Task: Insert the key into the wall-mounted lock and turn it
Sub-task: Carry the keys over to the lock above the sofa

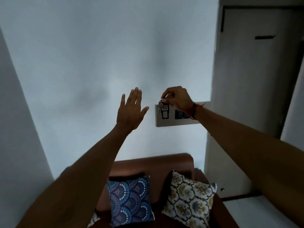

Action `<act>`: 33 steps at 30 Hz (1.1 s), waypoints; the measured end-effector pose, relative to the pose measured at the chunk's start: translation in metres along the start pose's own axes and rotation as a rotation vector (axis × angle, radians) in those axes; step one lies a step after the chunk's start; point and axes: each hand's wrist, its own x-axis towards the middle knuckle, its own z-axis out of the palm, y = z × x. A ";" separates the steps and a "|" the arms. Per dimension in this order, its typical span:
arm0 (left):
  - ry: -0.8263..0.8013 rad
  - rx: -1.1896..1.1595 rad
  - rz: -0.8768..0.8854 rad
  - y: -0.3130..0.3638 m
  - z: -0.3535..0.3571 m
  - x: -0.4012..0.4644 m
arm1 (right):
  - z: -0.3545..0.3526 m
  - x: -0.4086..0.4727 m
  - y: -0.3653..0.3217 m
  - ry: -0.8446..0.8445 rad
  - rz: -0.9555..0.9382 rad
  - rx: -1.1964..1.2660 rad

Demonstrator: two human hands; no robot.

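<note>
Right hand [176, 98] raised to the wall, thumb and forefinger pinched on a small bunch of metal keys on a ring with a dark tag [162, 105]; the bunch dangles below the fingertips, directly in front of the left end of the grey rectangular wall plate [181, 121]. A red thread band [196, 109] sits on that wrist. Left hand [130, 109] is released, fingers spread and empty, palm toward the pale wall [98, 55], just beside the plate's left edge; contact with the wall cannot be told. A black rectangular slot fitting [164, 113] shows on the plate behind the keys, a dark socket module [181, 114] to its right. The keyhole itself is too small and dim to pick out. Judgement: the step is alignment before insertion. Done well, it would mean shifting the grip from the ring to the bow of a single key so the blade stops swinging, squaring the blade to the slot, and pushing straight in without force. The free hand could brace on the wall to steady things. Below, a brown leather sofa [153, 163] with a blue patterned cushion [130, 199] and a cream floral cushion [189, 201] keeps the body back, so the reach is long.
</note>
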 end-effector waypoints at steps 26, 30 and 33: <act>0.015 -0.133 0.158 0.133 0.247 0.216 | -0.057 0.120 0.278 0.123 0.205 -0.138; -0.050 -0.138 0.134 0.139 0.298 0.227 | -0.040 0.141 0.324 0.145 0.229 -0.123; -0.132 -0.105 0.185 0.144 0.328 0.234 | -0.030 0.157 0.354 0.134 0.242 -0.122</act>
